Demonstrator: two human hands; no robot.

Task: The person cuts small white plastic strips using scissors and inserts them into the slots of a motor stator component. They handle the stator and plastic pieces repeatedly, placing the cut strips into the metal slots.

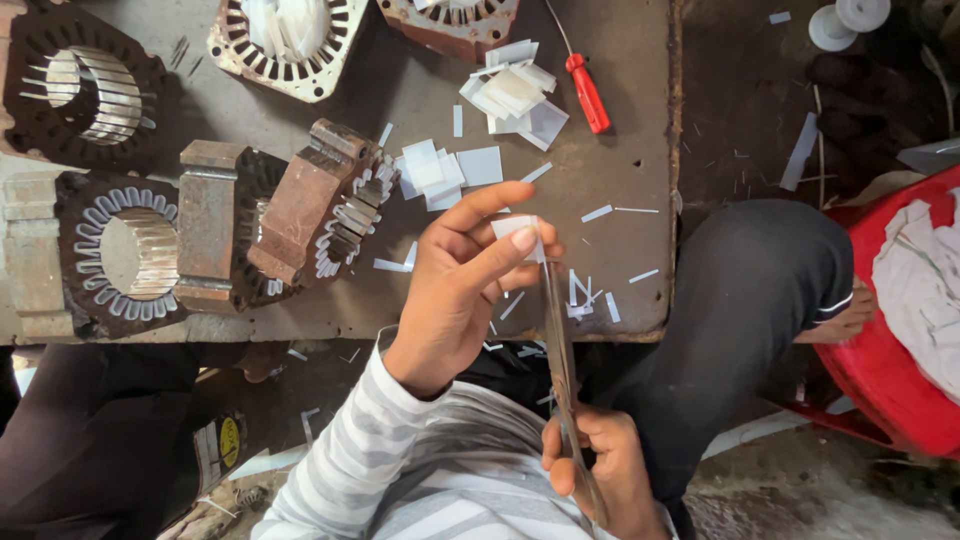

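Paper slip point(517, 228), small and white, sits pinched between the thumb and fingers of the left hand point(462, 280), held up above the near edge of the surface point(620, 150). It looks thin, light and stiff enough to keep its flat shape, much like the cut white pieces point(445, 168) lying in loose piles further back. Such a slip would likely bend or crease if squeezed hard, so a light pinch near one end, leaving the rest free, seems the sensible hold, and that is how the fingers close on it now.

Scissors point(560, 350) run from the right hand point(600, 470) up to the slip, their long blades meeting its lower edge. The right hand is closed around the handles low in the view; how far the blades gape is hard to tell.

Narrow white offcuts point(597, 213) are scattered over the surface near the hands. A red-handled screwdriver point(588, 92) lies beyond the piles. Rusty metal motor cores point(320, 205) with slotted rings stand to the left, some with white strips tucked into their slots.
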